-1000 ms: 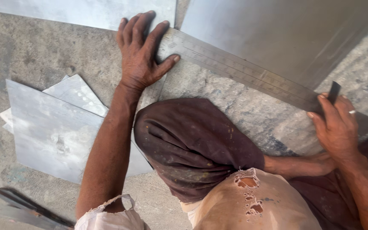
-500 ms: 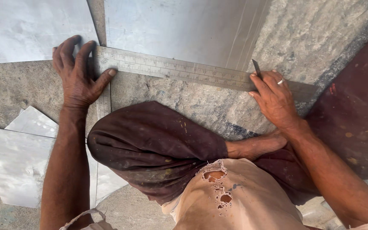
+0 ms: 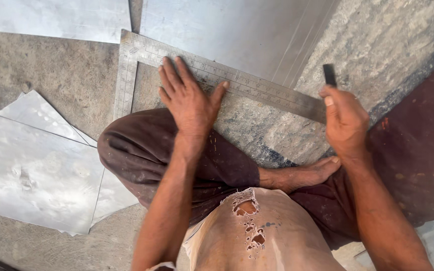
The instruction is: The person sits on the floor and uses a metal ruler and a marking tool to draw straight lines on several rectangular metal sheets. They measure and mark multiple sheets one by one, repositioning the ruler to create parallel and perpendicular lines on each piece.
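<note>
A steel L-shaped square (image 3: 257,86) lies on the floor with its long arm along the near edge of a large metal sheet (image 3: 227,30). My left hand (image 3: 189,100) presses flat on that arm, fingers spread. My right hand (image 3: 345,120) is closed on a small dark scribing tool (image 3: 329,75), whose tip points up just past the far right end of the square. My bent knee in brown trousers (image 3: 146,150) sits below the left hand, and my bare foot (image 3: 302,175) shows under the right wrist.
Several cut metal sheets (image 3: 31,170) lie stacked at the left on the rough concrete floor (image 3: 51,70). Another sheet (image 3: 51,17) lies at the top left. A dark red floor area (image 3: 418,150) runs along the right.
The view has swung, so the square's corner now shows at the upper left. My left hand has slid along the long arm toward its middle. My right hand holds the tool at the square's right end.
</note>
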